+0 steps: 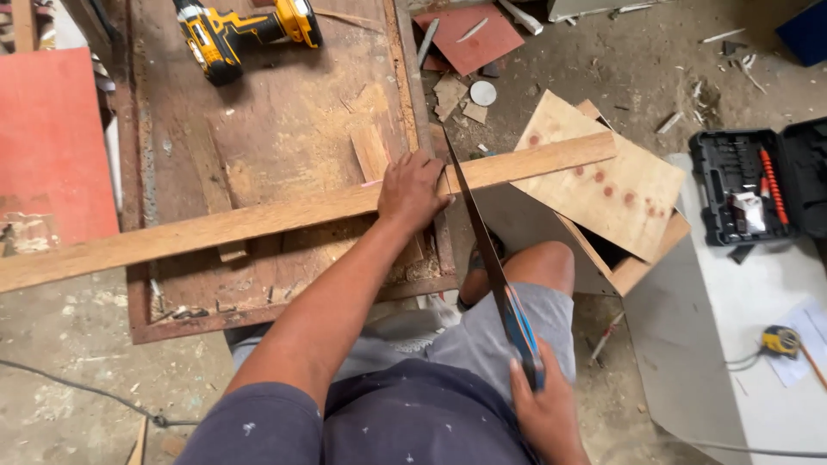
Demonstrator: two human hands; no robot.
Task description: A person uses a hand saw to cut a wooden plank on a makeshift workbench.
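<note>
At the far left a red board (47, 142) lies flat beside a worn wooden work platform (284, 129), and on the far end of that platform rests a yellow and black cordless drill (245, 30). A long wooden plank (215, 228) runs across the scene from the near left edge up toward the right, lying on the platform and passing out over its right edge. The left hand (412, 191) is pressed down flat on the plank near the platform's right edge, fingers spread and curled over the plank's far side, holding it in place. Just right of those fingers the dark blade of a handsaw (482, 245) meets the plank, standing on edge and slanting back toward the person. The right hand (543, 409), near the bottom of the view, is closed tightly around the saw's blue handle, blurred in the picture. Beyond the cut, the plank's free end rests over a plywood box (607, 194) on the floor. Farther right, an open black tool case (758, 185) sits on a white surface (715, 344), and a yellow tape measure (781, 341) lies nearer on that surface, close to the right edge.
</note>
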